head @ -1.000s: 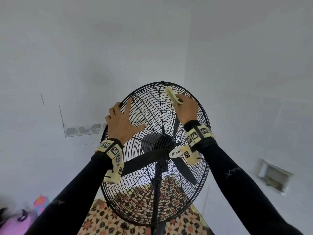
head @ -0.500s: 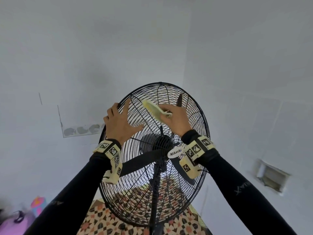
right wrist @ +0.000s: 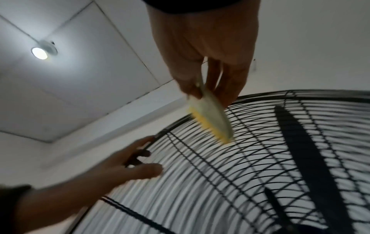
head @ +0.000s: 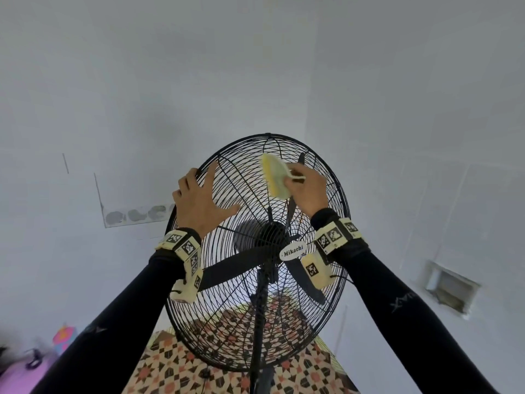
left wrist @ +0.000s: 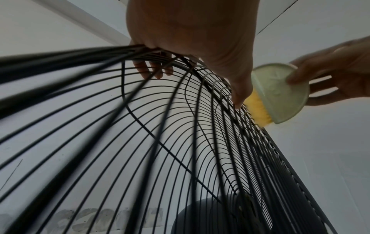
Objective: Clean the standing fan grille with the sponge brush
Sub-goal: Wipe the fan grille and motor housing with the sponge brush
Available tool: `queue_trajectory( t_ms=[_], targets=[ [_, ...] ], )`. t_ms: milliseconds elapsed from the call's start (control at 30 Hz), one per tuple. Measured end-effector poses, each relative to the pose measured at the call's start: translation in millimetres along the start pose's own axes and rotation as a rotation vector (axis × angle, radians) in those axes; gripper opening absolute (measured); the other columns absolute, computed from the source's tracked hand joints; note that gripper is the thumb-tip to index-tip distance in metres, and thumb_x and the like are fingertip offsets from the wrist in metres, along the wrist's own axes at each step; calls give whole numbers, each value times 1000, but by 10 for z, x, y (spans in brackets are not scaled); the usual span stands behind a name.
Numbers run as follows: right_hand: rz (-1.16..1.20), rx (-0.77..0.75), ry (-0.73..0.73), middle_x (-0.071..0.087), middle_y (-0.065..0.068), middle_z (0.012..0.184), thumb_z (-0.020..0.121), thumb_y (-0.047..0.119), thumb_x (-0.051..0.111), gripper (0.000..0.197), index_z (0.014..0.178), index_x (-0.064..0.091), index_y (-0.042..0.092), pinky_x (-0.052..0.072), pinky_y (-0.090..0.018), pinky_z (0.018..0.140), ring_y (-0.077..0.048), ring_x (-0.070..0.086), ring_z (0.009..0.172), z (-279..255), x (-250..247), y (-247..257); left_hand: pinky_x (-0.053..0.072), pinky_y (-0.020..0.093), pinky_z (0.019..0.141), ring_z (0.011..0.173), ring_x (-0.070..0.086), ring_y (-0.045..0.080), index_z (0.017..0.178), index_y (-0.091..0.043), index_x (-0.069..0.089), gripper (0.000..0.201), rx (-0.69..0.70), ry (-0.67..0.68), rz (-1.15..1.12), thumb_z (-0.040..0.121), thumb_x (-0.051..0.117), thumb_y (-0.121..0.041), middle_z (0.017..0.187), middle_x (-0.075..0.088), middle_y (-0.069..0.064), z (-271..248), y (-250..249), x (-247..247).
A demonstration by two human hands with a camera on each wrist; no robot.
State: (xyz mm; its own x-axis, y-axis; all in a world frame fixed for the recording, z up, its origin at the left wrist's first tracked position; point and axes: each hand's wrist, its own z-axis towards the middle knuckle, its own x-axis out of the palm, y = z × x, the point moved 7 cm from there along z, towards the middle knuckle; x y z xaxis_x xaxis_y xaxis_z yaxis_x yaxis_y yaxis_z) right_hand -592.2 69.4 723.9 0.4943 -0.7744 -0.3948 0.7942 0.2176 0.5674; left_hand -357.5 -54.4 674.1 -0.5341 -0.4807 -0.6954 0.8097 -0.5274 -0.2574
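The black standing fan grille (head: 250,200) fills the middle of the head view, tilted back. My left hand (head: 199,200) holds its upper left rim: the fingers curl over the edge and the thumb stretches across the front wires. The left wrist view shows those fingertips (left wrist: 152,69) behind the wires. My right hand (head: 308,189) grips the sponge brush (head: 275,176), a pale green half-round body with a yellow edge. That yellow edge lies against the wires near the top of the grille (left wrist: 180,142), right beside my left thumb, as the brush (left wrist: 280,93) shows. The right wrist view shows the brush (right wrist: 212,117) blurred.
The fan stands on a black pole (head: 260,322) in a corner of white walls, over patterned floor tiles (head: 170,373). Black blades (head: 235,268) sit behind the grille. A pink object (head: 17,376) lies low left; a wall recess (head: 451,291) is at right.
The brush swept down and left across the upper grille, then came back up slightly to the right. My left hand has stayed on the rim.
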Motion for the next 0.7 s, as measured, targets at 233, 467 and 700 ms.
queue_trajectory(
  t_ms=[233, 467, 700],
  targets=[
    [-26, -100, 157, 74, -1, 114, 92, 18, 73, 33, 125, 71, 16, 61, -27, 82, -12, 71, 91, -198, 245, 34, 32, 62, 110, 142, 27, 44, 164, -31, 10, 119, -16, 11, 8, 73, 63, -85, 160, 24, 24, 3, -2, -19],
    [-114, 43, -131, 76, -4, 108, 95, 20, 70, 34, 128, 69, 16, 57, -20, 72, -14, 71, 81, -232, 63, -128, 35, 62, 108, 140, 30, 44, 164, -31, 9, 118, -3, -1, 27, 73, 60, -87, 159, 25, 25, -21, -40, -35],
    [52, 73, -35, 72, -6, 121, 94, 14, 70, 34, 128, 69, 11, 53, -8, 72, -13, 68, 97, -256, 13, -233, 36, 63, 106, 138, 31, 44, 163, -30, 12, 118, 9, -11, 13, 72, 62, -86, 157, 28, 25, -28, -11, -18]
  ],
)
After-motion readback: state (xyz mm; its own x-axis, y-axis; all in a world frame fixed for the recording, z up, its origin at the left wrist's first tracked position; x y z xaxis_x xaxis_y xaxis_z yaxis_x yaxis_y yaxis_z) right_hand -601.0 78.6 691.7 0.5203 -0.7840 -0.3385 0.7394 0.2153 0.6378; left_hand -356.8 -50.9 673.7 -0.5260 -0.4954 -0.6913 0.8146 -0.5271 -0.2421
